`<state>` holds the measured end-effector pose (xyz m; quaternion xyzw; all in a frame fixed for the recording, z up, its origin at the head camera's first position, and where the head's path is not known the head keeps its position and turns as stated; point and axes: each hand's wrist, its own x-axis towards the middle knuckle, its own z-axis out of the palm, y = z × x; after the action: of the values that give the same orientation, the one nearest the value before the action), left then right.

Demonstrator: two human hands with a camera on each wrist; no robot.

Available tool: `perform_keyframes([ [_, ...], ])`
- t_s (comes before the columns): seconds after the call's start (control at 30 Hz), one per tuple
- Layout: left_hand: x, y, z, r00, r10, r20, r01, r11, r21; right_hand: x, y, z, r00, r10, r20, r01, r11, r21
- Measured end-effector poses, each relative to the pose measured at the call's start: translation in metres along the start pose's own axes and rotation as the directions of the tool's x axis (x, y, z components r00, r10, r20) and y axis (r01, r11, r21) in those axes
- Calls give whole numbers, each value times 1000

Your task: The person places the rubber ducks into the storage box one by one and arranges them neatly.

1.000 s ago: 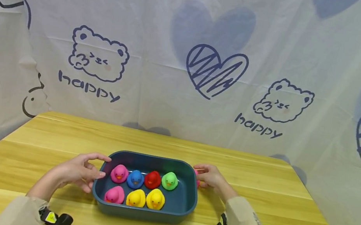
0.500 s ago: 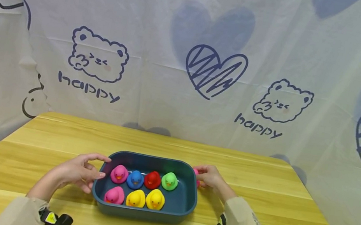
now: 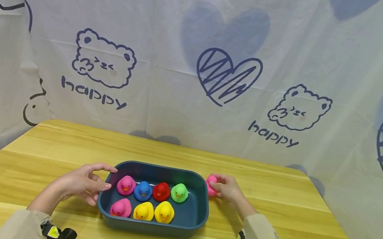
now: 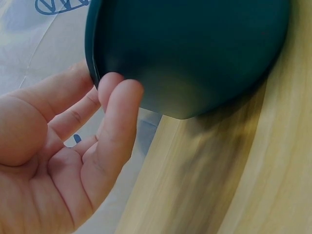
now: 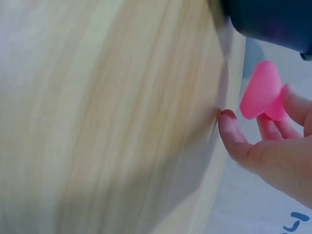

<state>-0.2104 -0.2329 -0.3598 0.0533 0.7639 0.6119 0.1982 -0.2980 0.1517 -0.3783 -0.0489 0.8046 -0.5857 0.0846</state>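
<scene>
A dark teal rectangular tub (image 3: 151, 228) stands in the middle of the table in the head view. Rubber ducks sit inside it in two rows: pink (image 3: 126, 185), blue (image 3: 143, 191), red (image 3: 161, 192) and green (image 3: 179, 193) behind, another pink (image 3: 121, 208) and two yellow (image 3: 164, 213) in front. At the tub's left end my left hand (image 3: 81, 183) touches the rim, its fingertips against the outer wall (image 4: 195, 53) in the left wrist view. Just outside the right end, my right hand (image 3: 230, 190) pinches a pink duck (image 5: 262, 95) between thumb and fingers, off the table.
The wooden table (image 3: 276, 200) extends around the tub on all sides. Behind it hangs a pale cloth (image 3: 164, 102) with printed bears and hearts. Bare floor of the tub shows at its right end, beside the green and yellow ducks.
My right hand has shifted slightly away from the tub's right end and the pink duck now shows more fully in its fingers. My left hand and the tub have stayed in place.
</scene>
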Motion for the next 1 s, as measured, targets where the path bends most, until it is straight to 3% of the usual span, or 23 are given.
perform_keyframes([
  [0.17, -1, 1, 0, 1000, -1, 7, 2, 1000, -9, -2, -1, -6, 1000, -12, -13, 12, 1000, 25],
  [0.4, -2, 0, 0, 1000, -3, 15, 3, 1000, -27, -7, 2, -11, 994, -110, -7, 110, 994, 12],
  [0.7, -2, 0, 1, 1000, -4, 5, 4, 1000, -15, -12, 0, -18, 992, -126, 17, 122, 980, 156],
  [1.0, -2, 2, 2, 1000, -3, 1, 3, 1000, -10, -22, -18, -17, 990, -136, 30, 123, 954, 272],
])
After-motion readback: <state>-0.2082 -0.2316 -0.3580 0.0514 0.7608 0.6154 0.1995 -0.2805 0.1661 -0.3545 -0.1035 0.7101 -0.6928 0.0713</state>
